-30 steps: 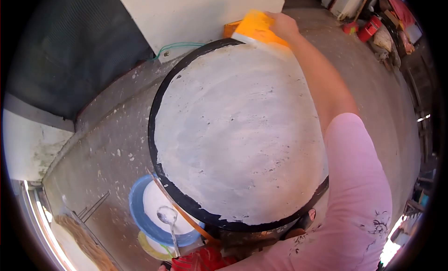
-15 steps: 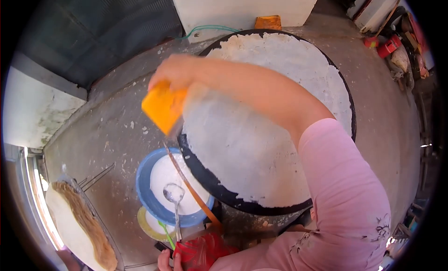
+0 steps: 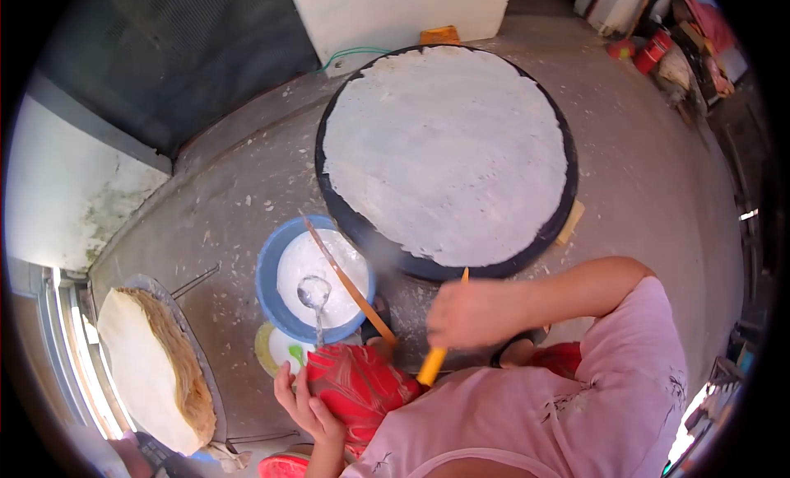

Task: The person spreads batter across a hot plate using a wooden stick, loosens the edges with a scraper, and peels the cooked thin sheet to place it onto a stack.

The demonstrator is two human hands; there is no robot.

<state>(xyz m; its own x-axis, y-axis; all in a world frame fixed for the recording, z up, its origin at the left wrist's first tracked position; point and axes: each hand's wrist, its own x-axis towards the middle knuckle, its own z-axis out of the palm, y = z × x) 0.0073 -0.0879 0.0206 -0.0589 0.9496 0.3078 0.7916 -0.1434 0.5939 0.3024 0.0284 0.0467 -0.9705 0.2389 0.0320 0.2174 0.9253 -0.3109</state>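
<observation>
A thin white batter sheet (image 3: 444,149) covers most of a large round black griddle (image 3: 323,161). My right hand (image 3: 471,315) is closed around a yellow scraper (image 3: 431,366), seen edge-on between the griddle and my lap. My left hand (image 3: 309,405) rests with its fingers apart beside my red-clad knee (image 3: 358,387), holding nothing that shows. Left of the griddle is a blue basin (image 3: 267,276) of white batter, with a metal ladle (image 3: 314,293) in it and a wooden stick (image 3: 346,280) lying across it.
A yellow-green bowl (image 3: 265,346) with a green-handled utensil sits beside the basin. Folded flatbreads (image 3: 152,367) are stacked on a tray at the lower left. A white panel (image 3: 403,17) stands behind the griddle. A red container (image 3: 652,51) is at the upper right.
My right hand has swept the scraper from the far rim to the griddle's left, then back toward my lap. My left hand has come further into view. The camera view has shifted.
</observation>
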